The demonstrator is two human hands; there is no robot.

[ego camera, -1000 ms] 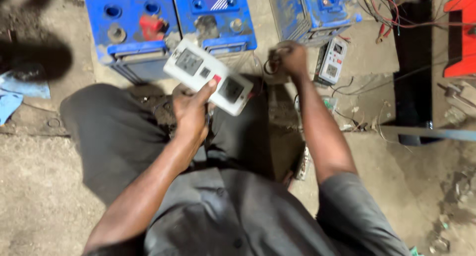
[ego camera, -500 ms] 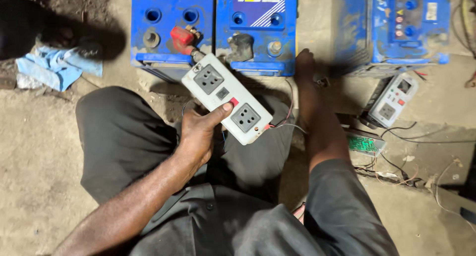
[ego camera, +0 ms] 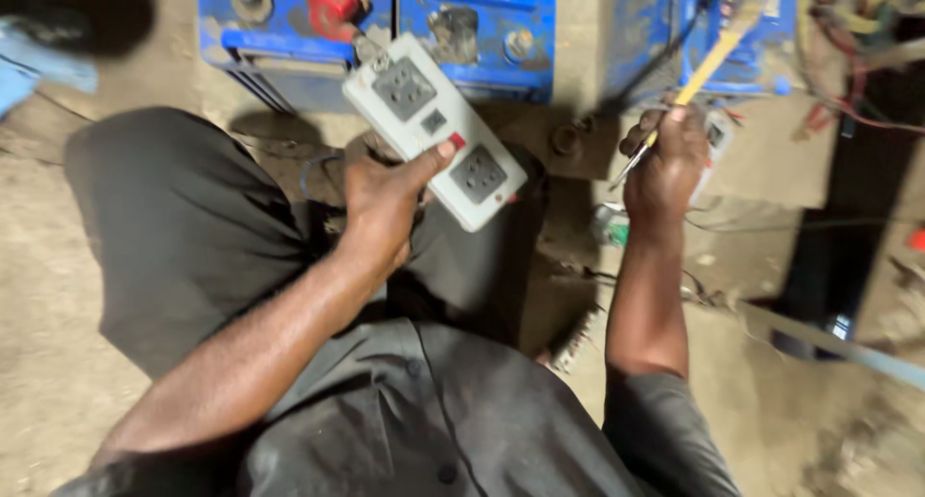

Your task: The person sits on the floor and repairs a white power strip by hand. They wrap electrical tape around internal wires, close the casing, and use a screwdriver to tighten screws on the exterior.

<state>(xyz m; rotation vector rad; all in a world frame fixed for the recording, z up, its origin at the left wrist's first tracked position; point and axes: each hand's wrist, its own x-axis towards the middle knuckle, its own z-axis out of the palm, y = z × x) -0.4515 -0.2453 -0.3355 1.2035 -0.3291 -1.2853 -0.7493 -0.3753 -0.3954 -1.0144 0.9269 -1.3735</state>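
Head view: the white socket box (ego camera: 436,129) is clamped in the left hand (ego camera: 383,200), thumb on top, over the lap. New since a moment ago: a yellow-handled screwdriver (ego camera: 696,81) is now gripped in the right hand (ego camera: 667,162), so some tool work on the box looks likely. Blue batteries (ego camera: 482,25) sit behind.

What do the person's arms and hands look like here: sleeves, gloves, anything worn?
Both hands, left and right, are bare: no gloves, rings or watch show. The forearms are bare too. Short dark grey sleeves end near the elbows, part of a buttoned grey shirt.
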